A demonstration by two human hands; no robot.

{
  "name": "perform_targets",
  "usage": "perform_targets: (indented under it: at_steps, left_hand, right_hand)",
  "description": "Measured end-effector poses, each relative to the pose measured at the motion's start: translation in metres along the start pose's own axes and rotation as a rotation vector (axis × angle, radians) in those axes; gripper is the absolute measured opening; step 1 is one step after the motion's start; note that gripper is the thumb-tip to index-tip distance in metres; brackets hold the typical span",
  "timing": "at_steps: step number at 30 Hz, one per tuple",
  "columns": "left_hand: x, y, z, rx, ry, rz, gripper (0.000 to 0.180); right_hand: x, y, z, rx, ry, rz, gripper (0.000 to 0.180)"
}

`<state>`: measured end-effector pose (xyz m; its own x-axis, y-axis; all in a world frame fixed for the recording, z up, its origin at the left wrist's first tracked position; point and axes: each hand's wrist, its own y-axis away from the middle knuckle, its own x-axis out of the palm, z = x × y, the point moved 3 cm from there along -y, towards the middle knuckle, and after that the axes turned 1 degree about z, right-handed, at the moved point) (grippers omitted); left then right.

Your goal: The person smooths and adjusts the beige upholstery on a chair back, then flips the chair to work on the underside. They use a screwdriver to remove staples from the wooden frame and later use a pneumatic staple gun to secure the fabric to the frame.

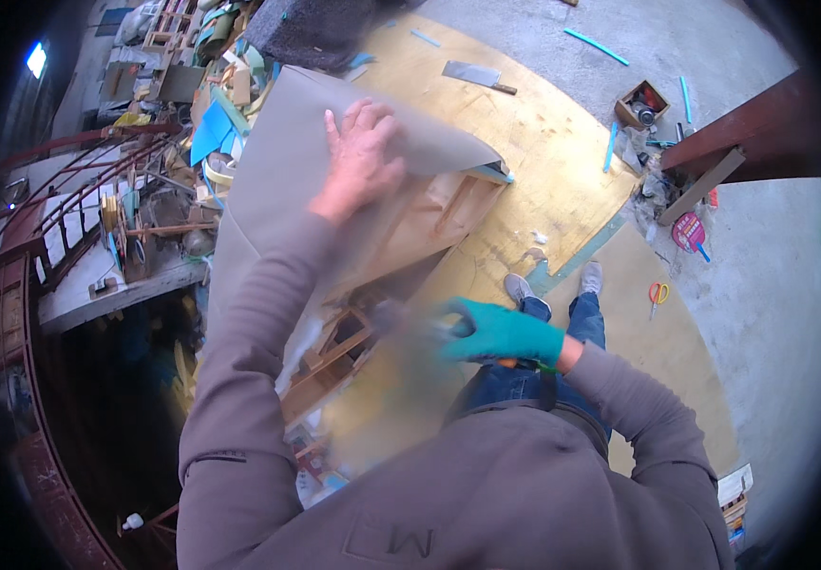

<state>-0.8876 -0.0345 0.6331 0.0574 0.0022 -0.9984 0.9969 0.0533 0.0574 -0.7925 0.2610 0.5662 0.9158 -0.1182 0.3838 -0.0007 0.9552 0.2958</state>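
My left hand is bare and lies on a grey-beige sheet of covering material, fingers spread. The sheet drapes over a wooden frame, whose pale slats show along the uncovered side. In front of my waist, my right hand wears a teal glove. Its fingers are curled round a dark tool smeared by motion, so its kind cannot be made out. A bit of orange shows under the glove.
A cleaver-like blade lies on the yellowish board ahead. To the right are scissors, a pink paddle, a wooden box and a red-brown beam. Scrap is piled left, above a dark opening with railings.
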Motion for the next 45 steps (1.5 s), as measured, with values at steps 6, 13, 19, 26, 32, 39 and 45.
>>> perform_targets:
  at_steps: [6, 13, 19, 26, 32, 39, 45]
  left_hand:
    - [-0.006, -0.002, -0.002, 0.002, 0.001, 0.041, 0.039]
    - [-0.008, -0.002, -0.005, -0.003, 0.003, 0.067, 0.039]
    - [-0.009, -0.004, -0.006, 0.005, 0.015, 0.054, 0.037]
    - [-0.009, -0.002, -0.006, 0.044, 0.030, 0.012, 0.037]
    - [-0.005, -0.002, -0.001, 0.050, 0.039, -0.008, 0.038]
    - [-0.007, -0.001, -0.005, 0.065, 0.027, -0.017, 0.039]
    - [-0.007, -0.001, -0.007, 0.061, 0.019, -0.013, 0.039]
  right_hand:
    - [-0.081, 0.013, -0.062, 0.368, 0.055, -0.219, 0.052]
    - [-0.129, -0.021, -0.032, -0.175, -0.275, -0.413, 0.063]
    - [-0.096, -0.075, -0.006, -0.298, -0.664, -0.527, 0.028]
    - [-0.066, -0.119, -0.003, -0.305, -0.711, -0.608, 0.028]
    - [-0.051, -0.131, 0.001, -0.325, -0.839, -0.658, 0.024]
    - [-0.059, -0.132, -0.018, -0.314, -0.635, -0.721, 0.025]
    - [-0.057, -0.127, -0.039, -0.313, -0.825, -0.705, 0.025]
